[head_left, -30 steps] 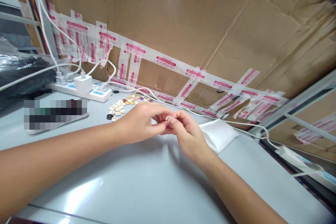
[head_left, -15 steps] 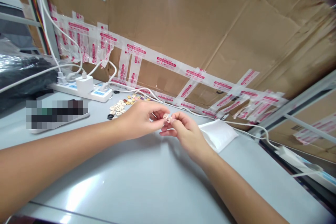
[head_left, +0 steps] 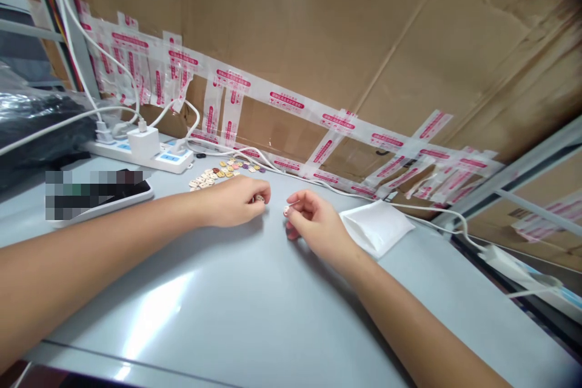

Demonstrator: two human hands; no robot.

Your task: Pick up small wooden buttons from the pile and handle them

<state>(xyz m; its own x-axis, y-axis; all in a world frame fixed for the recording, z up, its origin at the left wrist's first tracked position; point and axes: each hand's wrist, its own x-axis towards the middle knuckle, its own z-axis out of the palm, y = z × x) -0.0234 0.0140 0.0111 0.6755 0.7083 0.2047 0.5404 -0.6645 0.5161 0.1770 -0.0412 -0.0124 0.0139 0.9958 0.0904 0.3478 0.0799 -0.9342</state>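
2 hands rest low on the grey table (head_left: 254, 309), a small gap between them. We log the left hand (head_left: 230, 203) knuckles up, fingers curled, its fingertips pinching a small pale button (head_left: 259, 199) against the tabletop. The right hand (head_left: 313, 224) lies at 3 o'clock of the left, fingers curled inward, thumb and forefinger nipping a second small round button (head_left: 286, 211); a thin pale sliver juts from that grip toward 1 o'clock, too fine for us to identify.

At 11 o'clock of the left hand a loose pile of buttons (head_left: 225, 171) lies on the table, cream, tan and a few purple. Beyond it, at 10 o'clock, a white power strip (head_left: 148, 157) carries a white charger block and cables. A phone (head_left: 131, 193) lies at 9 o'clock, partly blurred. At 3 o'clock of the right hand, just beside it, lies a white padded pouch (head_left: 377, 227). Taped cardboard (head_left: 318, 42) walls the far edge at 12 o'clock.
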